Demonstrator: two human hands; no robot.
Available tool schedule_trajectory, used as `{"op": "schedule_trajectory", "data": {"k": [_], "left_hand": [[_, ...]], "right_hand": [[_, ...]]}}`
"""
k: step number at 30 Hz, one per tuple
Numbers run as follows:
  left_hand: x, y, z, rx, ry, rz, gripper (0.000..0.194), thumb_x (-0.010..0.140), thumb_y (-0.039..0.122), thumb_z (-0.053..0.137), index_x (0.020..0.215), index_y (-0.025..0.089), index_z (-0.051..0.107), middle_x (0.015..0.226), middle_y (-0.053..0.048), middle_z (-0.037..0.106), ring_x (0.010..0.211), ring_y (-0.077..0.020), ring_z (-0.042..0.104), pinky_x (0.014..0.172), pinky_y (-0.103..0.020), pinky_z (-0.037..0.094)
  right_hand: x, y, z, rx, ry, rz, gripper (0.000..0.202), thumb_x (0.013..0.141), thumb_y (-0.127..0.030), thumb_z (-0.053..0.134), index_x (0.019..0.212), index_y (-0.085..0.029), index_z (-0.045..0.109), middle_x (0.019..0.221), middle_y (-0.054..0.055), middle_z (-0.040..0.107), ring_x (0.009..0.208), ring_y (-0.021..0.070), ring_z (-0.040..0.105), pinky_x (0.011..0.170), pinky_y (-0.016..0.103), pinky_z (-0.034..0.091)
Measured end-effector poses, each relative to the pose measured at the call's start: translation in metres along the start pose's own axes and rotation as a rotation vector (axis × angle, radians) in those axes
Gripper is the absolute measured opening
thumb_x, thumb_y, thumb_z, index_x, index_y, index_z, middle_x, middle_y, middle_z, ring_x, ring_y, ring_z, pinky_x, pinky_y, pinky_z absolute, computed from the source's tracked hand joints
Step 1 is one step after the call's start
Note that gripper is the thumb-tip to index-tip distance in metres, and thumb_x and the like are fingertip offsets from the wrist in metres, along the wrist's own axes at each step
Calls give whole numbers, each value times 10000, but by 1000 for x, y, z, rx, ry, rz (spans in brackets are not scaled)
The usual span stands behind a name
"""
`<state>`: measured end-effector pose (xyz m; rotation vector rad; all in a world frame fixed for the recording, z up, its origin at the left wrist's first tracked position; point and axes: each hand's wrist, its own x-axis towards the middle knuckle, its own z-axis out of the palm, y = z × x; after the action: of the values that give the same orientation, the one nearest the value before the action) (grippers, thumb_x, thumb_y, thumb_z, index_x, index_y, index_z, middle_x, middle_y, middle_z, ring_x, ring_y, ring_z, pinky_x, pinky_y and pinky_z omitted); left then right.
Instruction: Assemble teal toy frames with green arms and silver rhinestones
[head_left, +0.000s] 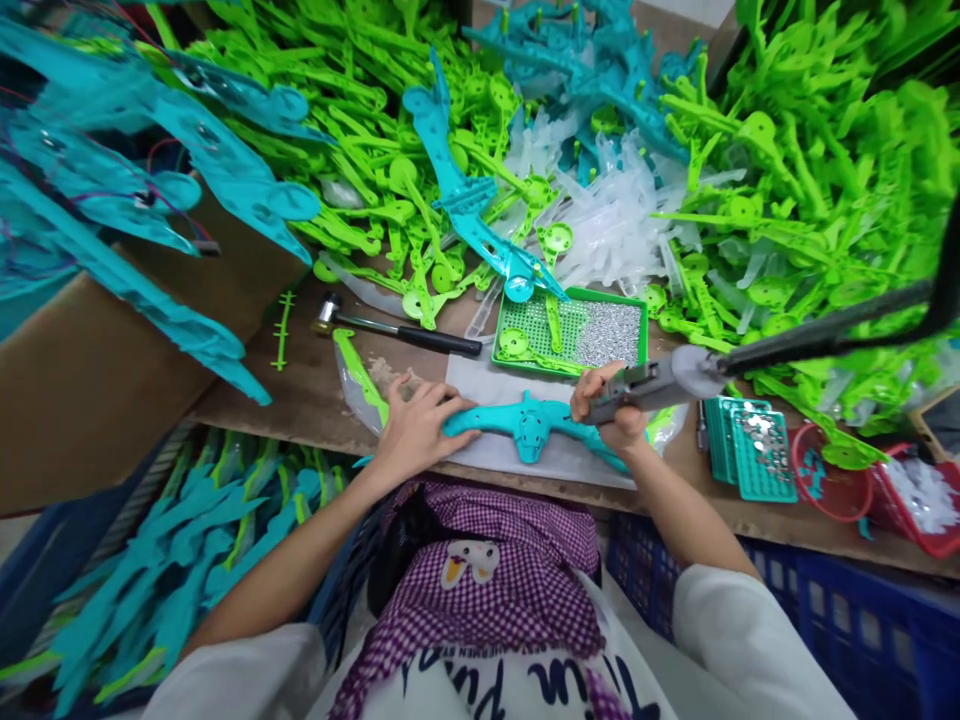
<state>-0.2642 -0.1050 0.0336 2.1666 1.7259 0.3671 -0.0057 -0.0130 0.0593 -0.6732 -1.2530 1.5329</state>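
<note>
A turquoise plastic bow-shaped part [531, 430] lies across the white cloth [487, 455] at the bench's front edge. My left hand [416, 425] grips its left arm, with fingers and thumb along both sides. In my right hand [611, 405] is a grey powered screwdriver [671, 378], held over the part's right arm. Its tip is hidden by my fingers, so I cannot tell whether it touches a screw. A lime-green strip with a clear blade [360, 375] sticks out beyond my left hand. Just behind the part stands a green tray [517, 315] holding small silver screws [611, 333].
A hammer [442, 338] lies left of the tray. Heaped lime-green parts [352, 130] and clear pieces [615, 210] fill the back. Teal trays [765, 455] and red containers [829, 475] stand right. A cardboard box [97, 370] with turquoise parts borders the left; crates sit below.
</note>
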Motion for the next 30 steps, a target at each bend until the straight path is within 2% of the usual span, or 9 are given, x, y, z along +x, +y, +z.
{"op": "schedule_trajectory", "data": {"k": [2,4,7,10,12,17,24,30], "left_hand": [[0,0,0,-1,5,-6,332,834,488,610,1094,291,673,1058,-43,650,1042,-277,571,1099,-596,90],[0,0,0,-6,9,-8,333,828,479,619,1099,294,675,1053,-40,652,1036,-277,574,1104,-590,95],[0,1,0,-1,18,-6,333,833,486,614,1102,297,672,1063,-43,654,1037,-272,574,1101,-586,100],[-1,1,0,24,19,-1,322,844,486,605,1094,295,669,1071,-47,653,1034,-266,577,1098,-588,96],[-1,1,-1,36,18,1,315,847,480,605,1095,298,667,1080,-49,652,1035,-265,580,1096,-592,96],[0,2,-1,28,25,-5,307,839,475,614,1084,300,676,1087,-47,661,1036,-272,582,1089,-590,128],[1,1,0,42,9,-9,310,843,487,612,1077,294,674,1079,-45,663,1040,-272,591,1097,-592,110],[1,-1,1,51,7,-7,305,848,489,602,1070,293,673,1077,-47,661,1039,-268,589,1095,-589,101]], "right_hand": [[16,-13,1,-32,83,-64,532,635,-760,606,776,-247,612,449,-48,490,331,125,465,287,251,327],[42,-22,1,-82,228,-175,564,649,-797,542,794,-258,619,441,-58,457,323,115,448,293,251,311],[89,-19,-5,-218,375,-280,532,653,-775,552,747,-253,591,440,-72,440,328,98,439,325,250,323],[126,-1,-15,-306,404,-314,484,722,-717,530,748,-236,581,461,-75,447,347,86,451,354,240,339],[140,10,-21,-307,387,-313,471,749,-695,514,747,-228,578,467,-78,444,347,80,444,362,235,340],[152,25,-28,-325,396,-283,487,768,-697,474,762,-222,578,478,-75,446,368,82,466,379,230,358],[160,36,-36,-340,380,-268,496,773,-710,463,762,-227,573,508,-70,424,410,90,505,395,227,369],[158,35,-32,-332,343,-255,471,764,-690,503,769,-225,579,499,-68,436,418,93,506,419,232,383]]}}
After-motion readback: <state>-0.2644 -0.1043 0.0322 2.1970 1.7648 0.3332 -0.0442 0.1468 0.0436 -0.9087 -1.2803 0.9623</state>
